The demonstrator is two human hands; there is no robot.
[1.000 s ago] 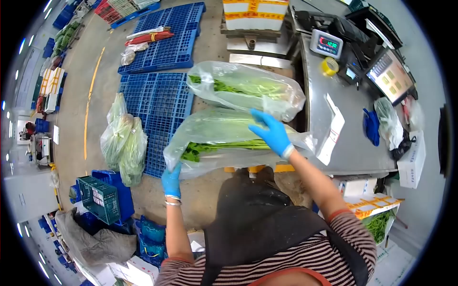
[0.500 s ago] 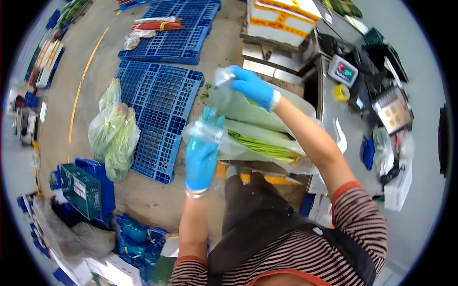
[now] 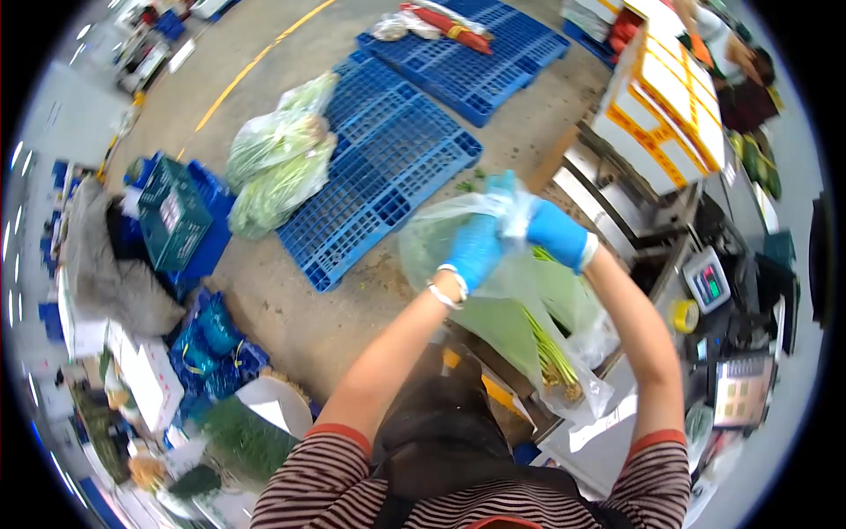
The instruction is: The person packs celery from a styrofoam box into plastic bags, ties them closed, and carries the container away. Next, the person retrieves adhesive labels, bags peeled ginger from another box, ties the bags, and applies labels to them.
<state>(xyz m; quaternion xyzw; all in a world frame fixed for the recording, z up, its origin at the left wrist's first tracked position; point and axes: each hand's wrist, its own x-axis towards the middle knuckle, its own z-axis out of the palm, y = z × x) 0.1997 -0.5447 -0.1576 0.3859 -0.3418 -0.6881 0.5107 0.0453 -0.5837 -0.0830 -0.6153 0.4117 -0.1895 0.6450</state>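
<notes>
**Clear plastic bag of long green stalks gathered at its far end between two blue-gloved hands**

The bag is stretched slantwise, its pale root ends laid beside the grey metal table and its loose end raised to the hands. Another clear plastic bag with green contents is laid alongside, just beyond; whether its film is caught up too cannot be told.

The bunched film is clamped in the blue-gloved right hand, brought in from the table side with the wrist bent inward. The blue-gloved left hand is held close against it, fingers pointed upward, with film across them; whether they are closed on it cannot be told. Both forearms are stretched forward, and the stalks are placed below the hands, towards the table.

On the table are set a digital scale with a lit display, a yellow roll of tape and a touchscreen monitor. Beyond the hands, two blue plastic grid pallets are laid on the grey concrete floor, with bagged leafy vegetables beside the nearer one. A white box bound with yellow tape is placed near the table. Another person is partly seen at upper right.
</notes>
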